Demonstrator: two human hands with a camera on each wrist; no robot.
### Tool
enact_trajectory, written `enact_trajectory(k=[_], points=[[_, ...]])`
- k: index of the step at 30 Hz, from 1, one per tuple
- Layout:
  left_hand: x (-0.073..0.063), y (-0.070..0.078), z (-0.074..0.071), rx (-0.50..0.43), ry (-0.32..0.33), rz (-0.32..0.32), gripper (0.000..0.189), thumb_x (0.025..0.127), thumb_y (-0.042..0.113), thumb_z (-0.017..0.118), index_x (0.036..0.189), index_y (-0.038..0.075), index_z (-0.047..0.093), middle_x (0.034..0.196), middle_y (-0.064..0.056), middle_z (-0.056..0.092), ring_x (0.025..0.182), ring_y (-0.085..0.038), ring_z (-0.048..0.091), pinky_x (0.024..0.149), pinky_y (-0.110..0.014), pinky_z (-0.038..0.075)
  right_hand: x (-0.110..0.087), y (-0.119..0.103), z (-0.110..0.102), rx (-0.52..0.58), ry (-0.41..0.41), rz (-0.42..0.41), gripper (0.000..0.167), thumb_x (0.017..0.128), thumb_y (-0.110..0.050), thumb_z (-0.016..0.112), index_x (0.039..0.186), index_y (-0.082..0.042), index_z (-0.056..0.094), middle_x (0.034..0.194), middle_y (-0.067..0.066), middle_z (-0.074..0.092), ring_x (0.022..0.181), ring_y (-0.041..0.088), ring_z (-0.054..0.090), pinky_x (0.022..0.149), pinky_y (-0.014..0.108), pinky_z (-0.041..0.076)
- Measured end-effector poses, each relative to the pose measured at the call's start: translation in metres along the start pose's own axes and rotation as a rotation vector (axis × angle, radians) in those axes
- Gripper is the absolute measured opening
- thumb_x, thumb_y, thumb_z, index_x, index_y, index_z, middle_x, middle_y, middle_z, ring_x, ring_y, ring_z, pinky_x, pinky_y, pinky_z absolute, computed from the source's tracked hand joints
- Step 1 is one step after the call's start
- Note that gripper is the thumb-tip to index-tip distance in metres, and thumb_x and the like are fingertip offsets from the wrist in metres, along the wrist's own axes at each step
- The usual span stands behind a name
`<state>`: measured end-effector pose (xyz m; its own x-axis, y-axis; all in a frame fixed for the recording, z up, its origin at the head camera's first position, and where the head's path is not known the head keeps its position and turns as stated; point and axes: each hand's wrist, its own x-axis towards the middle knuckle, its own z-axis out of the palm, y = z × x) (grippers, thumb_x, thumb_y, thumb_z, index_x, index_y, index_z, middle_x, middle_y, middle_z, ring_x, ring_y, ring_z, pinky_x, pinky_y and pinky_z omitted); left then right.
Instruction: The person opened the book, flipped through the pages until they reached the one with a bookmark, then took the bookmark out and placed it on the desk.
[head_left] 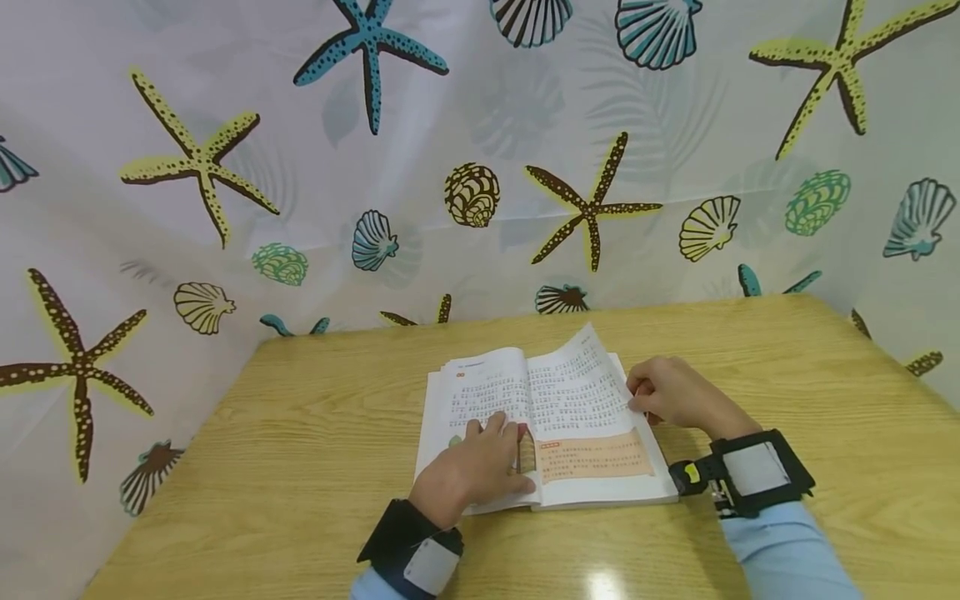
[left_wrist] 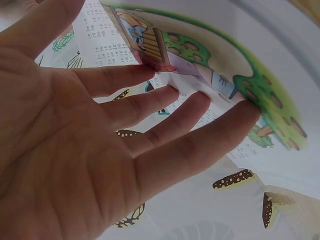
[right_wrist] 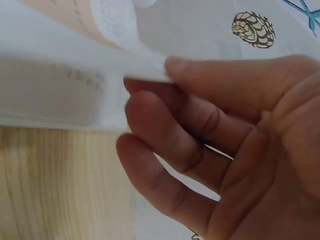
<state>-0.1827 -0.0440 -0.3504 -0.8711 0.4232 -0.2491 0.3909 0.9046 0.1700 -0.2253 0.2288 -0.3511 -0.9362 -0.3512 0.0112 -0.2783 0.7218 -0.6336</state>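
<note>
An open book [head_left: 487, 379] with printed text and coloured pictures lies on the wooden table. My left hand [head_left: 480, 462] rests on the lower part of the left page near the spine. In the left wrist view, the fingers of that hand [left_wrist: 100, 135] are spread, their tips on the illustrated page [left_wrist: 190, 55]. At the right edge of the book, my right hand [head_left: 675, 393] pinches a page [head_left: 573, 379], whose top corner is lifted. Seen from the right wrist, the thumb and forefinger of this hand [right_wrist: 220, 135] hold the page edge [right_wrist: 145, 70] between them.
The wooden table [head_left: 315, 442] extends around the book on all sides. Behind it hangs a white cloth [head_left: 435, 158] printed with starfish and shells. Black straps with cameras [head_left: 753, 471] sit on both wrists, the right one close to the book's lower right corner.
</note>
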Motion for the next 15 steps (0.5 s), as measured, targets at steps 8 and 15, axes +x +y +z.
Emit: enact_trajectory(k=[8, 15], points=[[0.001, 0.000, -0.001, -0.001, -0.003, 0.010, 0.076, 0.090, 0.043, 0.077, 0.146, 0.000, 0.048, 0.147, -0.015, 0.045, 0.122, -0.037, 0.049, 0.091, -0.048, 0.053, -0.003, -0.017, -0.008, 0.390, -0.198, -0.112, 0.043, 0.111, -0.018, 0.037, 0.136, 0.016, 0.048, 0.103, 0.016, 0.068, 0.094, 0.030, 0.066, 0.082, 0.047, 0.058], [-0.002, -0.003, -0.001, -0.076, 0.015, 0.055, 0.065, 0.091, 0.037, 0.078, 0.142, 0.007, 0.052, 0.140, -0.011, 0.050, 0.116, -0.031, 0.048, 0.095, -0.045, 0.047, 0.008, -0.043, 0.030, 0.111, -0.370, -0.258, 0.040, 0.103, -0.011, 0.053, 0.142, -0.002, 0.057, 0.149, 0.029, 0.046, 0.138, 0.049, 0.040, 0.109, 0.065, 0.033]])
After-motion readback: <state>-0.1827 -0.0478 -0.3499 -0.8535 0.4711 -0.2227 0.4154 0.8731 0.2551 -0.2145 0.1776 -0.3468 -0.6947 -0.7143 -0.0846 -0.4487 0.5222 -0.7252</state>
